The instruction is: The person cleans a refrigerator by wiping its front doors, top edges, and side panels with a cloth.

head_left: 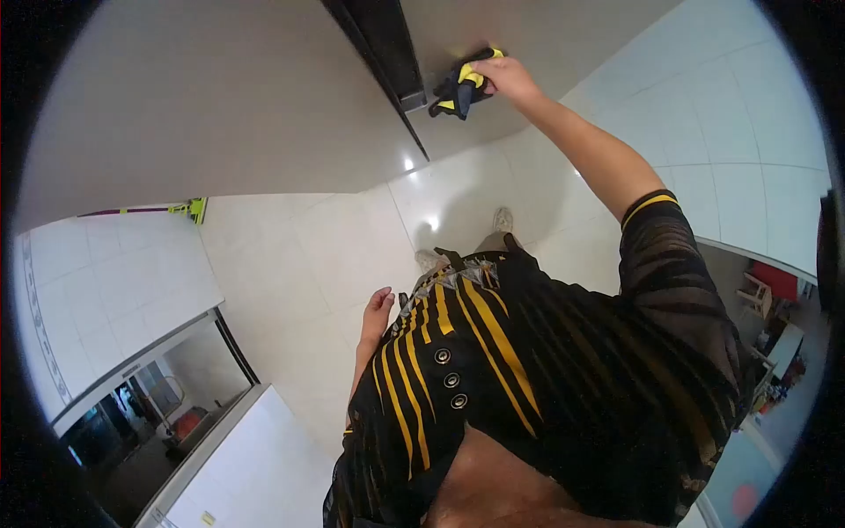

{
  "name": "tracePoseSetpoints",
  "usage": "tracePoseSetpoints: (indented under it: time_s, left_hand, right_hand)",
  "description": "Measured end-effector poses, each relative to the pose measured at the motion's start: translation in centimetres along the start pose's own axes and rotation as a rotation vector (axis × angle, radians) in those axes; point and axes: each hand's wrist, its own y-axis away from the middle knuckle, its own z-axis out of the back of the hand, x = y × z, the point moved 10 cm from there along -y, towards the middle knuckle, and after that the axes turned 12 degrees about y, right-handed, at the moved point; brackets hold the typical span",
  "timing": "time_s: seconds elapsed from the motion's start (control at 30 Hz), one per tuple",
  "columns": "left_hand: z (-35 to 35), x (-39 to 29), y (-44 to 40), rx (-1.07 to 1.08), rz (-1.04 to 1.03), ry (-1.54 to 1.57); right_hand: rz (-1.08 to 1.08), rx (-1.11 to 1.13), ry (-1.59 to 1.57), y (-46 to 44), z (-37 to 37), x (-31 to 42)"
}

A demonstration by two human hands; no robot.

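My right hand [503,76] reaches up and forward, its fingers closed on a bunched black and yellow cloth [463,95]. The cloth lies against a smooth grey-brown panel [519,33], just right of a dark recessed strip [389,48]. Part of the cloth hangs loose below the fingers. Low at my left side, my left hand [378,304] hangs with its fingers loosely bent and nothing visible in it. It is apart from the panel.
A wide grey-brown panel [202,97] stands left of the strip. Pale glossy tiles cover the floor [290,255]. A green-headed mop [189,209] lies at the left by a tiled wall [114,290]. Another tiled wall [704,132] rises at the right. Behind me are doorways with household items.
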Motion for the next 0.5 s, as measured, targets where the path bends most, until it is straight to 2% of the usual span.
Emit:
tracePoseSetpoints:
  time_s: [0.07, 0.1, 0.13, 0.2, 0.3, 0.37, 0.4, 0.5]
  left_hand:
    - [-1.4, -1.7, -4.0, 0.050, -0.094, 0.038]
    - [6.5, 1.7, 8.2, -0.050, 0.111, -0.050]
    - [4.8, -1.3, 3.4, -0.027, -0.010, -0.034]
    - [0.7, -4.1, -0.4, 0.020, -0.139, 0.021]
    - [-0.6, -5.5, 0.9, -0.048, -0.143, -0.003]
    - [0.2, -4.8, 1.7, -0.086, -0.124, 0.004]
    - [0.8, -4.4, 2.3, -0.108, -0.110, 0.011]
    - [0.6, -2.3, 2.7, -0.092, -0.101, 0.027]
  right_hand:
    - [-0.018, -0.027, 0.058, -0.8, 1.6, 1.2]
    - [-0.199, 0.085, -0.065, 6.2, -6.6, -3.7]
    - [-0.168, 0.052, -0.031, 2.6, -5.0, -3.0]
    - [-0.170, 0.024, 0.036, -0.3, -2.2, -3.9]
    - [-0.202, 0.003, 0.075, -2.2, -2.8, -9.1]
    - [-0.014, 0.116, 0.533, -4.9, -5.7, -11.9]
    - [-0.417, 0.081, 0.416, -2.6, -5.3, -12.2]
    - [-0.306, 0.064, 0.289, -3.4, -6.9, -13.8]
